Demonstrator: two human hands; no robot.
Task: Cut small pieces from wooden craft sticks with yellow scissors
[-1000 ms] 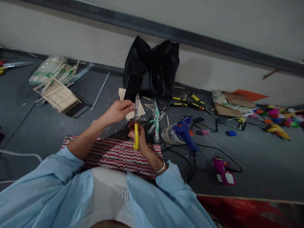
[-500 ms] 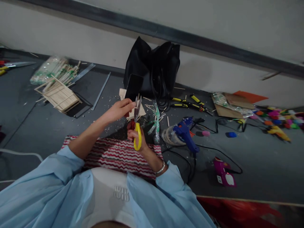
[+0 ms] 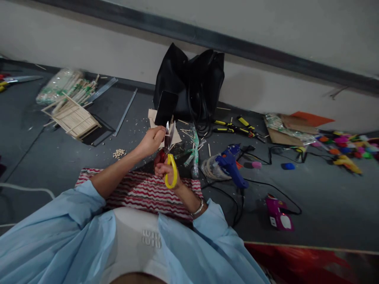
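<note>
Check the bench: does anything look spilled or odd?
Small pale chopped pieces lie loosely heaped on the dark grey tabletop, left of the bare left hand, with finer pale crumbs scattered beyond; untidy, perhaps stray offcuts.

Gray table (image 3: 334,205) | black bag (image 3: 169,81) | flat strip (image 3: 126,112) | pale bits (image 3: 119,153) | purple device (image 3: 279,215)

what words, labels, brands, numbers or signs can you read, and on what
None can be read for certain.
White top: raised lettering in two rows, too unclear to quote.
Plastic wrapper at far left: green marks, too blurred to read.
Purple device: pale patches, too small to tell any text.
</note>
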